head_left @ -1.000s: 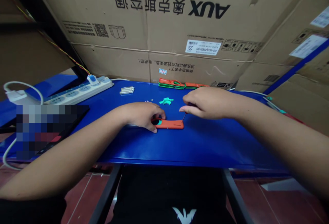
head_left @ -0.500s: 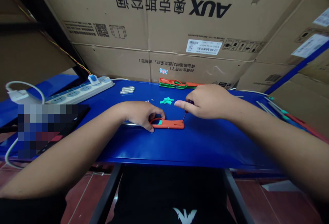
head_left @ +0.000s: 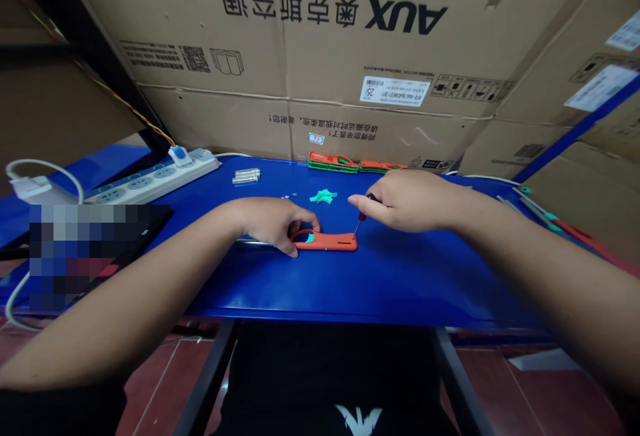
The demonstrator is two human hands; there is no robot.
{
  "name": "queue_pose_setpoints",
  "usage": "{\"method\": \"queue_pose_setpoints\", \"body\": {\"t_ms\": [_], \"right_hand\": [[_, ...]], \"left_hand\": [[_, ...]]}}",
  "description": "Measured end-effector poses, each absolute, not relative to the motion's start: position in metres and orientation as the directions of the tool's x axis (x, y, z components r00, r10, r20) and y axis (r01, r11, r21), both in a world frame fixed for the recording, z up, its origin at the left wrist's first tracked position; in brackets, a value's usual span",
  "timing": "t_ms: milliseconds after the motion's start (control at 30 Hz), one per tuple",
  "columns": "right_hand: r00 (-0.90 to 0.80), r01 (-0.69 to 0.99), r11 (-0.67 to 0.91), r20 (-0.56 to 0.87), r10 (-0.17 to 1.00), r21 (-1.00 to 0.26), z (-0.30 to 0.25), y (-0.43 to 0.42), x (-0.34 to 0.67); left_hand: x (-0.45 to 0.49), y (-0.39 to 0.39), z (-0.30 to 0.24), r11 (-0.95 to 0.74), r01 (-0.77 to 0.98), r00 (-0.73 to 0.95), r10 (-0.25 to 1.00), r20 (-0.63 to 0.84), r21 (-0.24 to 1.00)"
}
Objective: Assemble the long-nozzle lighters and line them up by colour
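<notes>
An orange long-necked lighter (head_left: pixel 335 242) lies flat on the blue table (head_left: pixel 320 289), its teal trigger (head_left: pixel 311 237) showing in the loop and its metal tube running left beneath my left hand. My left hand (head_left: pixel 274 221) is closed on the loop end, thumb on the near side and fingers on the far side. A small screwdriver (head_left: pixel 361 216) with a dark red handle is gripped in my right hand (head_left: pixel 405 201). Its thin shaft slants down, and the tip meets the lighter's right end. Whether a screw sits under the tip is too small to tell.
Teal triggers (head_left: pixel 324 196) lie beyond the lighter, with clear tubes (head_left: pixel 246 176) farther left. Stacked orange and green lighter shells (head_left: pixel 333 162) rest against the cardboard (head_left: pixel 320 109). A power strip (head_left: pixel 155 179) stands at left; more lighters (head_left: pixel 555 221) lie at right.
My right hand and the screwdriver handle have turned slightly, showing more of the handle. The tip stays at the lighter's right end, and my left hand keeps its hold.
</notes>
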State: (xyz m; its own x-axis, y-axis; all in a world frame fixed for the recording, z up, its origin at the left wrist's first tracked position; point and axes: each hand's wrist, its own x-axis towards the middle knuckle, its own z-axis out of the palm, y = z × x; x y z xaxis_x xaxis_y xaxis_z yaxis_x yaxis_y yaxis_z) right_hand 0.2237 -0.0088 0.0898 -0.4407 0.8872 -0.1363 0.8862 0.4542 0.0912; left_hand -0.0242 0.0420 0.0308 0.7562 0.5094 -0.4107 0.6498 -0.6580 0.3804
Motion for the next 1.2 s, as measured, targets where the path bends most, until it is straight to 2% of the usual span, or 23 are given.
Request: {"method": "queue_pose_setpoints", "body": {"t_ms": [233, 367, 467, 600, 700, 800, 833, 900, 1000, 1067, 1200], "right_hand": [[-0.418, 0.896, 0.422, -0.061, 0.906, 0.138, 0.086, -0.009, 0.225], [-0.423, 0.906, 0.423, -0.018, 0.906, 0.028, 0.090, -0.008, 0.243], [-0.328, 0.940, 0.331, 0.054, 0.943, -0.087, 0.085, 0.000, 0.270], [-0.292, 0.943, 0.292, 0.024, 0.956, -0.163, 0.054, 0.017, 0.302], [-0.306, 0.946, 0.296, -0.067, 0.950, -0.130, 0.031, 0.026, 0.312], [-0.259, 0.966, 0.259, -0.159, 0.953, -0.022, 0.021, 0.029, 0.311], [-0.246, 0.968, 0.251, -0.149, 0.958, 0.015, 0.021, 0.028, 0.308], [-0.278, 0.959, 0.279, -0.040, 0.960, 0.046, 0.023, 0.021, 0.296], [-0.474, 0.873, 0.486, 0.163, 0.866, -0.043, 0.025, -0.003, 0.267], [-0.574, 0.807, 0.588, 0.159, 0.803, -0.056, 0.020, -0.021, 0.245], [-0.460, 0.888, 0.460, 0.071, 0.885, 0.028, -0.002, -0.042, 0.217]], "left_hand": [[-0.024, 0.041, 0.031, -0.652, 0.647, 0.760, 0.509, -0.405, 0.395], [-0.025, 0.041, 0.030, -0.679, 0.622, 0.782, 0.510, -0.359, 0.390], [-0.024, 0.041, 0.028, -0.733, 0.570, 0.821, 0.500, -0.274, 0.372], [-0.019, 0.039, 0.024, -0.817, 0.455, 0.889, 0.441, -0.123, 0.354], [-0.015, 0.038, 0.020, -0.844, 0.432, 0.897, 0.438, -0.056, 0.319], [-0.011, 0.037, 0.017, -0.850, 0.449, 0.887, 0.462, -0.018, 0.277], [-0.010, 0.036, 0.016, -0.851, 0.453, 0.883, 0.468, -0.005, 0.267], [-0.009, 0.034, 0.015, -0.850, 0.463, 0.874, 0.485, 0.031, 0.250], [-0.006, 0.030, 0.014, -0.839, 0.495, 0.844, 0.526, 0.102, 0.225], [-0.003, 0.028, 0.012, -0.833, 0.516, 0.823, 0.547, 0.151, 0.201], [0.002, 0.027, 0.004, -0.825, 0.558, 0.805, 0.564, 0.186, 0.087]]}}
